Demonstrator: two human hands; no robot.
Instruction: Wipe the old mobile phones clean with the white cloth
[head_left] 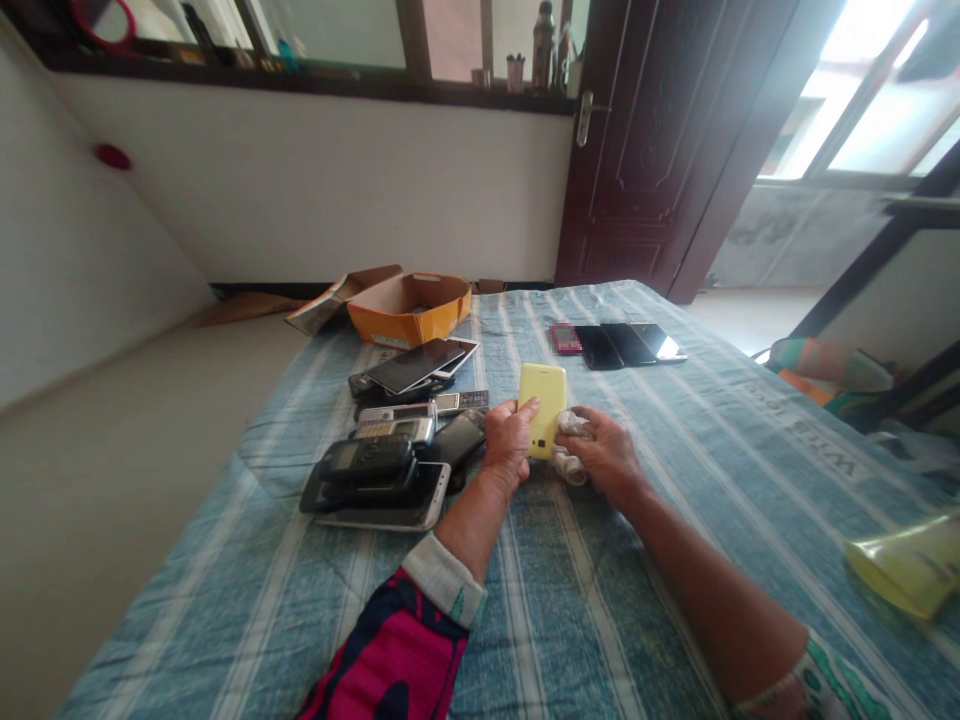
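Observation:
My left hand (507,442) is closed around the lower left side of a yellow phone (543,396), held back-side up over the striped blue cloth (570,580). My right hand (606,456) is closed on a crumpled white wipe (571,440) pressed against the phone's lower right edge. Both hands meet at the middle of the cloth.
A pile of several old phones (390,450) lies just left of my left hand. A pink phone (564,338) and three dark phones (628,344) lie in a row farther back. An orange cardboard box (409,308) sits at the far left edge. A yellow-green bag (907,565) lies at right.

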